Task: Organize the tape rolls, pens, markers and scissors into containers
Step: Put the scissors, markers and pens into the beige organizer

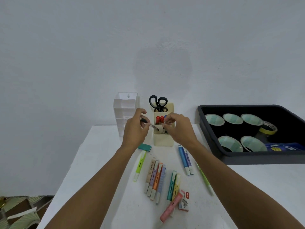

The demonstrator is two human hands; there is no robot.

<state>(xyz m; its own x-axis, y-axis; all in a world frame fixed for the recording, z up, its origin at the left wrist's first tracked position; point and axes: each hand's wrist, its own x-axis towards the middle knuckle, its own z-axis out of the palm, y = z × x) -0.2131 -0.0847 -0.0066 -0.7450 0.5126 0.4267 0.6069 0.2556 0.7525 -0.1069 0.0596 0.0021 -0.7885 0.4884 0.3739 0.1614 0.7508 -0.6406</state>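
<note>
Screening part of the holder (163,141): right hand (179,129), left hand (136,129), blurred pen (152,126).

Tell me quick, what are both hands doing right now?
Left hand: holds a pen, tip at the organizer.
Right hand: fingertips pinched together over the organizer; what they hold, if anything, cannot be told.

Left hand (137,129): just left of cream holder (163,139), fingers (145,120) curled round a pen (148,123).
Right hand (179,129): just right of holder, fingertips (166,122) pinched together over its front.
Forearms (105,179): bare, stretched toward holder.
</note>
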